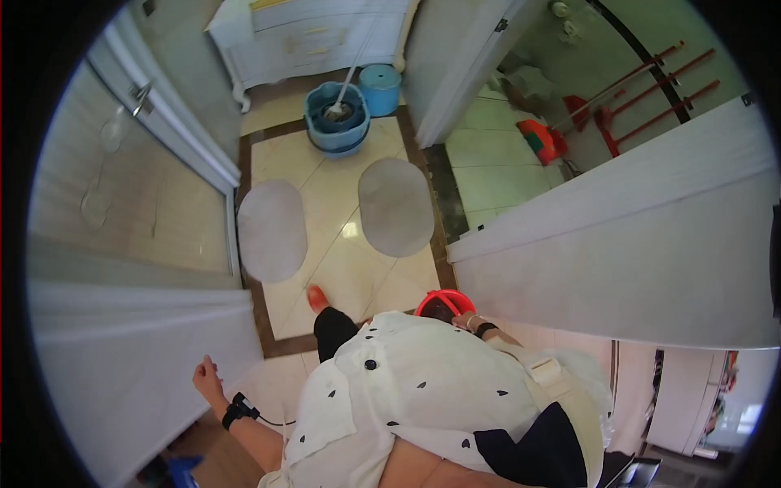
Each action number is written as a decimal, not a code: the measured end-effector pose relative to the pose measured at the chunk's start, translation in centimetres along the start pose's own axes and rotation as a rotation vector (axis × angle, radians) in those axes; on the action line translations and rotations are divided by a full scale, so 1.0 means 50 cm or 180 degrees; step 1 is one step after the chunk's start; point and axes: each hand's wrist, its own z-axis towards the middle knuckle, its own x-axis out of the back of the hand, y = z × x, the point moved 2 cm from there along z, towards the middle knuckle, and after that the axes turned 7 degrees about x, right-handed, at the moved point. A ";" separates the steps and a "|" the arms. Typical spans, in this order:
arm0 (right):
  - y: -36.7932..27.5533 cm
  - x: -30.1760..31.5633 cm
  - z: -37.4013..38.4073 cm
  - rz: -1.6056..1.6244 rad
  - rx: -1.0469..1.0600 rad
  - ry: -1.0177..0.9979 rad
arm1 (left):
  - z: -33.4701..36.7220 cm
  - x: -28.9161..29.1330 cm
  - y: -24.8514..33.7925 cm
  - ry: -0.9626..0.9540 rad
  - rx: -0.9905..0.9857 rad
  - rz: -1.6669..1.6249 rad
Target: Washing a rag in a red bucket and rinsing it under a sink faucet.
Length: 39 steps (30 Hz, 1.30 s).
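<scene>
My right hand [465, 320] is closed on the red handle of a small red bucket [468, 298], beside my right hip. Something dark shows inside the bucket, too shaded to make out. Part of the bucket is hidden behind my white patterned top. Out to the left, my left hand [209, 380] swings free with its fingers loosely bent and holds nothing. A dark band with a small device and a cable sits on the left wrist. One foot in a red-brown shoe [317, 299] steps forward on the tiles.
Two grey oval mats [272, 231] lie on the tiled floor. Ahead stand a blue mop bucket [337, 130] with a mop in it, a blue stool [380, 88] and a white cabinet [321, 37]. A glass door is at left. Through the right doorway are a red dustpan [541, 141] and red-handled tools.
</scene>
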 end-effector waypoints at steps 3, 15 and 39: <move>-0.346 0.149 0.126 0.0832 -0.0326 -0.0061 | 0.327 -0.139 0.215 -0.0638 0.0282 0.0247; -1.463 0.907 0.489 0.1418 0.0270 0.0931 | 1.555 -0.823 1.482 -0.2455 -0.1876 -0.0198; -3.430 3.036 1.034 0.2795 0.3199 0.1916 | 2.620 -2.192 3.436 -0.5086 -0.2599 0.0169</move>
